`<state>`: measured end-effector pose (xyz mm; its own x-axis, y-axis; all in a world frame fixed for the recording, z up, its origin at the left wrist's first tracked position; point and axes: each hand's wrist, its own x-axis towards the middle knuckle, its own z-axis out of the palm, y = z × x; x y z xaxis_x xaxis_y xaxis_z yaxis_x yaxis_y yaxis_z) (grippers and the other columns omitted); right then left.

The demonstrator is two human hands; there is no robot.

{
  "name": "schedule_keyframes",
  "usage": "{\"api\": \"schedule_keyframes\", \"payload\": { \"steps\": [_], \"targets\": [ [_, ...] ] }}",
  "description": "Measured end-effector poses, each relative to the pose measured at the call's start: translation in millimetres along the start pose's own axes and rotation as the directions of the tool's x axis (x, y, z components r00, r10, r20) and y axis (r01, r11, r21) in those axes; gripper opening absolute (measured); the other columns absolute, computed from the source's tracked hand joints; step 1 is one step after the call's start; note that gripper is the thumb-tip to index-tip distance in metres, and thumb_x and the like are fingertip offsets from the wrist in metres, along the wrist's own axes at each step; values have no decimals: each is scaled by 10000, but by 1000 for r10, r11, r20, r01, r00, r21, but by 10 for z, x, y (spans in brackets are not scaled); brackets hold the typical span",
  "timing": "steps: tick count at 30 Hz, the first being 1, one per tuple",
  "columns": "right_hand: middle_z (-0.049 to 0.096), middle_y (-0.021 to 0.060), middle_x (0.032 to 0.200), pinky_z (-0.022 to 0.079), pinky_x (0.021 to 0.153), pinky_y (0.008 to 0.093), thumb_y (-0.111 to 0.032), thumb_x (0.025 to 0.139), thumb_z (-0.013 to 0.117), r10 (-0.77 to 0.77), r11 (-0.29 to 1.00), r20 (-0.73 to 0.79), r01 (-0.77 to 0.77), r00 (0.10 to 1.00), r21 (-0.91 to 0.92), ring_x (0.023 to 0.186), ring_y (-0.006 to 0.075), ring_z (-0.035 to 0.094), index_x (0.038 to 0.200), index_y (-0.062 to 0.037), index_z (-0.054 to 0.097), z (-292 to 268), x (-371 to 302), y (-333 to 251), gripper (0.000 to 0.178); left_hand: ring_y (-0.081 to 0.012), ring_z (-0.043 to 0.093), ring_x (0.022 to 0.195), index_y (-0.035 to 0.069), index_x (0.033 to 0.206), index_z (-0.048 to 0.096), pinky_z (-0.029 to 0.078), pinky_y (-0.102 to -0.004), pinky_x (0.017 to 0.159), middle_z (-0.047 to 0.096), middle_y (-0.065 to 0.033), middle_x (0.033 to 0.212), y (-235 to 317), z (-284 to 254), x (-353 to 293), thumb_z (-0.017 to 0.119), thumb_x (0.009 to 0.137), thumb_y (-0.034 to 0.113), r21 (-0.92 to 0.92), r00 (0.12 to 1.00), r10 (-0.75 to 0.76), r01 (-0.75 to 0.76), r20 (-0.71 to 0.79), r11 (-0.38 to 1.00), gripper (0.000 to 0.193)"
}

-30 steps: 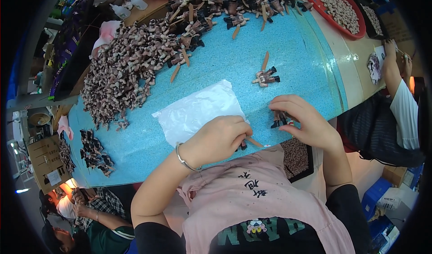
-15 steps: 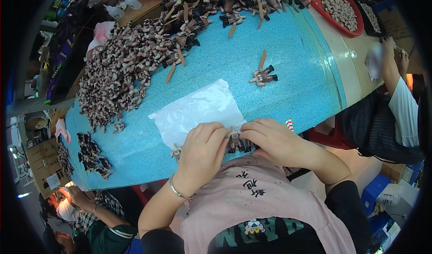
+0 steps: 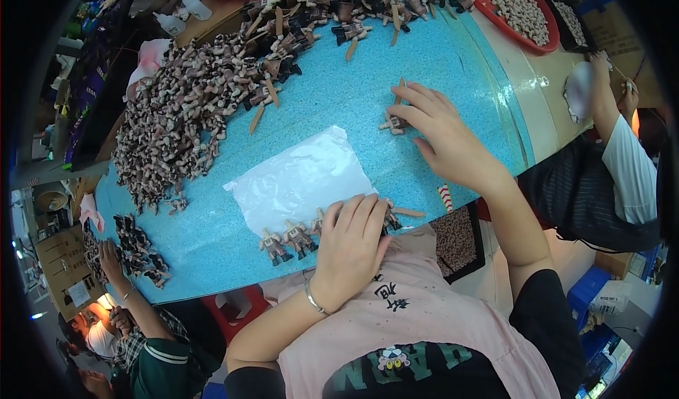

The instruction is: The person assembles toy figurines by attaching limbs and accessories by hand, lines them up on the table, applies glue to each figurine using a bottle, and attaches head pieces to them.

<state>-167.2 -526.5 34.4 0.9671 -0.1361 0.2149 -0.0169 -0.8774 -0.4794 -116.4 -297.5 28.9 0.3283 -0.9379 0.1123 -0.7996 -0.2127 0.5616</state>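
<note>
Left hand (image 3: 351, 240) lies flat, fingers together, on small figures (image 3: 286, 238) at the near edge of a blue table (image 3: 339, 109). Right hand (image 3: 442, 134), fingers spread, touches a lone figure (image 3: 393, 123) farther out. Clear bag (image 3: 300, 180) lies between.

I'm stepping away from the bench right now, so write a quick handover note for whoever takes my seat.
Left hand: flat, palm down on small toy figures lined along the near edge of the blue table, just below the clear plastic bag.
Right hand: stretched out, fingers touching a lone figure with a wooden stick.
Done: a few figures sit in the row by the bag.
Left: a big heap of figures lies far left, more with sticks at the far edge.
</note>
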Motion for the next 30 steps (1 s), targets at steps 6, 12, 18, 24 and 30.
{"api": "schedule_keyframes", "payload": {
  "steps": [6, 12, 18, 24, 30],
  "targets": [
    [522, 133, 1236, 365, 979, 410, 51, 682, 682, 84, 995, 135, -75, 987, -66, 1165, 301, 487, 1227, -59, 515, -53, -67, -13, 581, -293, 512, 1072, 9, 1164, 517, 347, -450, 949, 530, -129, 1138, 25, 62, 5, 738, 664, 114, -40, 997, -65, 63, -49, 997, 556],
    [532, 111, 1124, 357, 946, 413, -35, 604, 777, 103, 990, 173, -83, 980, -116, 1032, 311, 518, 1235, -78, 510, -103, -110, -78, 687, -289, 516, 1057, 25, 1168, 516, 329, -466, 975, 527, -114, 1097, 25, 81, -5, 739, 669, 104, -41, 994, -89, 87, -59, 995, 552],
    [510, 121, 1097, 426, 844, 395, -18, 595, 785, 9, 985, 262, -54, 965, 163, 988, 309, 523, 1143, -50, 536, -83, -127, 39, 603, -280, 506, 1069, 21, 1176, 512, 326, -466, 975, 519, -112, 1102, 42, 77, 2, 720, 694, 112, -13, 994, -97, 97, -40, 995, 533],
    [510, 133, 1046, 439, 814, 385, -52, 594, 795, -13, 948, 330, -93, 944, 304, 967, 319, 523, 1107, -29, 534, -168, -420, -302, 577, -278, 511, 1065, 31, 1164, 514, 316, -470, 974, 519, -106, 1106, 30, 85, -6, 734, 678, 105, -28, 993, -106, 105, -46, 994, 538],
    [489, 139, 1107, 402, 835, 431, -202, 599, 796, -35, 982, 315, -27, 948, 188, 987, 324, 492, 1178, -54, 506, -17, -458, -392, 664, -306, 493, 1104, 20, 1190, 502, 319, -477, 975, 505, -133, 1153, 12, 51, -15, 735, 693, 146, -21, 994, -101, 100, -46, 995, 563]
  ]
}}
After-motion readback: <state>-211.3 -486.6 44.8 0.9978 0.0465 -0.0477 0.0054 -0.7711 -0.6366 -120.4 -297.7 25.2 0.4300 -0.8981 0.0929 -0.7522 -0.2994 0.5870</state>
